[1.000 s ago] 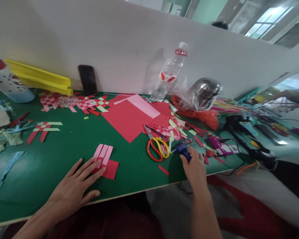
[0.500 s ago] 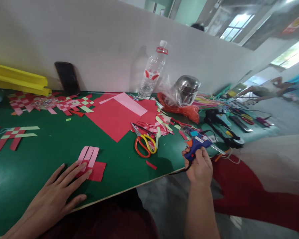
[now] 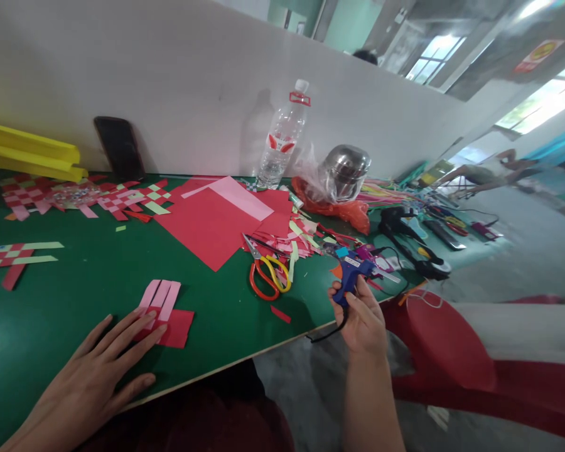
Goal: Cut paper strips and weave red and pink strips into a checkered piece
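My left hand (image 3: 106, 358) lies flat with spread fingers, its fingertips pressing on a red piece of paper (image 3: 179, 328). Pink paper strips (image 3: 162, 295) stick out from the far side of that piece. Off the table's front edge, on the right, my right hand (image 3: 362, 317) is wrapped round a blue glue gun (image 3: 353, 274) with an orange tip pointing left. A glue stick (image 3: 387, 274) pokes from its back, and a black cord hangs below. Between the hands lie scissors (image 3: 269, 276) with red and yellow handles and a small red paper scrap (image 3: 280, 314).
Red paper sheets (image 3: 207, 235), a heap of paper scraps (image 3: 301, 242) and woven paper pieces (image 3: 16, 256) lie on the green table (image 3: 89, 263). A bottle (image 3: 280, 144), a phone (image 3: 118, 147) and a metal container (image 3: 346, 166) stand by the partition. A red stool (image 3: 452, 339) is at right; a person (image 3: 492, 169) is behind.
My right hand has brought the glue gun a little left, toward me. The left hand stays on the paper. The whole view has shifted slightly.
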Demonstrator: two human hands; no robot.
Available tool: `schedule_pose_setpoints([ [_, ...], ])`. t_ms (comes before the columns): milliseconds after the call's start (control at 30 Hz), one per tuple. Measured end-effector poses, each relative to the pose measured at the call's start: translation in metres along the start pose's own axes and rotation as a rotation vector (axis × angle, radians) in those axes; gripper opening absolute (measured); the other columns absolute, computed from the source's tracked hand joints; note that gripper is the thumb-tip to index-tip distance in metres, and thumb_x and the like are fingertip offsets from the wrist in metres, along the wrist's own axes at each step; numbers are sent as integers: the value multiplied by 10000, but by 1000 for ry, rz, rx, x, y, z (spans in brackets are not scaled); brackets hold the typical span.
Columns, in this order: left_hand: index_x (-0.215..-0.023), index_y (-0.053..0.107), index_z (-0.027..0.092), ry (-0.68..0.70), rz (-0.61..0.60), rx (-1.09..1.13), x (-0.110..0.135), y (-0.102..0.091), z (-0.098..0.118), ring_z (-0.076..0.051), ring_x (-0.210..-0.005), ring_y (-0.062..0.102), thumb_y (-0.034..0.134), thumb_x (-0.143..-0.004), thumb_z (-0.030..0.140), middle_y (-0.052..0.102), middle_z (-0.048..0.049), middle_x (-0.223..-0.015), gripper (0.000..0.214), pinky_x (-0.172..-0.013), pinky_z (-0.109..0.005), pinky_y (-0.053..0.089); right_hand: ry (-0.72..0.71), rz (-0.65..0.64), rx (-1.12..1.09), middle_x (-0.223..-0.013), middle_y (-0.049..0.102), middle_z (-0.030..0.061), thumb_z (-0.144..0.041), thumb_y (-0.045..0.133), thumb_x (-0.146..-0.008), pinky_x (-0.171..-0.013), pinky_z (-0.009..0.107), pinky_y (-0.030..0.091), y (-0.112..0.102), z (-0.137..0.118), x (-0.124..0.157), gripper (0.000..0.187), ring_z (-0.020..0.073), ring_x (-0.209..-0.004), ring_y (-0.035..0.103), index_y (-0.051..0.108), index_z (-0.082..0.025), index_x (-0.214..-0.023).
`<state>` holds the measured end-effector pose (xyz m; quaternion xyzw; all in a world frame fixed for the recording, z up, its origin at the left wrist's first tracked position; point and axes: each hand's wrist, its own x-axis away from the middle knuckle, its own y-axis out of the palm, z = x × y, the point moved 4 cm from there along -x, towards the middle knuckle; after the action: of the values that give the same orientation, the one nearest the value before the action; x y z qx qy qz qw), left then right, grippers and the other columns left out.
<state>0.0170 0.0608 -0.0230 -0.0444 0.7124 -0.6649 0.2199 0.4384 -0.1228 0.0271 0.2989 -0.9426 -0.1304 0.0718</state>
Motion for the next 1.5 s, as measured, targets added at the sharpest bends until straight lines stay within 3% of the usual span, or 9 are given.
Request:
schedule_pose_setpoints([
  [167,-1421,411,363,-25,-16,20,1,2,-1,-265,-1352,418,549,-843,592,451,5,-1473,637,-1191,-467,123,-98,29,-37,-962,678,4,-256,748,-710,-820,361,567,0,5,-1,506,142,-871,662,628,-326,-1197],
  [367,-1450,344,380,-51,-68,25,2,2,0,-294,-1359,406,547,-841,581,401,18,-1504,672,-1182,-507,148,-137,92,-126,-898,656,-23,-256,727,-728,-843,453,540,2,9,-2,407,125,-776,635,668,-338,-1122],
  [567,-1426,406,351,-32,-34,10,0,-2,0,-277,-1368,391,560,-842,573,419,4,-1495,644,-1196,-473,109,-142,39,-113,-918,637,-35,-251,707,-736,-864,446,519,6,10,-5,377,114,-775,616,664,-366,-1092],
  [700,-1422,419,348,-34,-53,-10,-5,-8,1,-241,-1382,371,535,-867,560,433,3,-1486,605,-1197,-429,85,-224,52,47,-1034,641,-6,-243,708,-741,-853,426,526,4,9,-8,396,135,-799,638,640,-338,-1119],
  [833,-1434,391,369,-90,-100,25,-9,-15,3,-236,-1388,362,514,-880,579,419,2,-1497,605,-1186,-433,121,-366,30,345,-973,673,61,-284,684,-776,-814,479,541,8,13,-2,483,212,-790,673,569,-251,-1244],
  [967,-1445,374,352,-119,-135,53,-11,-19,4,-243,-1404,327,481,-894,590,385,-23,-1518,610,-1184,-460,89,-441,-167,672,-1096,675,124,-293,634,-829,-924,506,506,37,19,14,537,279,-989,666,512,-202,-1344],
  [1167,-1443,380,333,-121,-161,70,-14,-23,5,-242,-1419,285,431,-907,618,384,-20,-1518,609,-1184,-461,21,-965,-625,1055,-1305,599,99,-142,465,-896,-988,426,484,109,32,37,441,240,-1191,577,530,-249,-1319],
  [1367,-1459,353,315,-130,-155,102,-15,-27,5,-259,-1411,296,378,-884,690,392,-41,-1512,686,-1181,-470,8,-1081,-726,1280,-1286,623,89,-85,383,-873,-986,459,448,128,60,30,507,249,-1135,607,501,-229,-1345],
  [1500,-1458,359,301,-129,-160,120,-15,-26,5,-266,-1415,286,341,-873,718,395,-50,-1510,719,-1179,-468,-15,-1073,-718,1332,-1206,671,58,-108,400,-863,-973,491,432,129,56,29,496,264,-1098,600,535,-262,-1315],
])
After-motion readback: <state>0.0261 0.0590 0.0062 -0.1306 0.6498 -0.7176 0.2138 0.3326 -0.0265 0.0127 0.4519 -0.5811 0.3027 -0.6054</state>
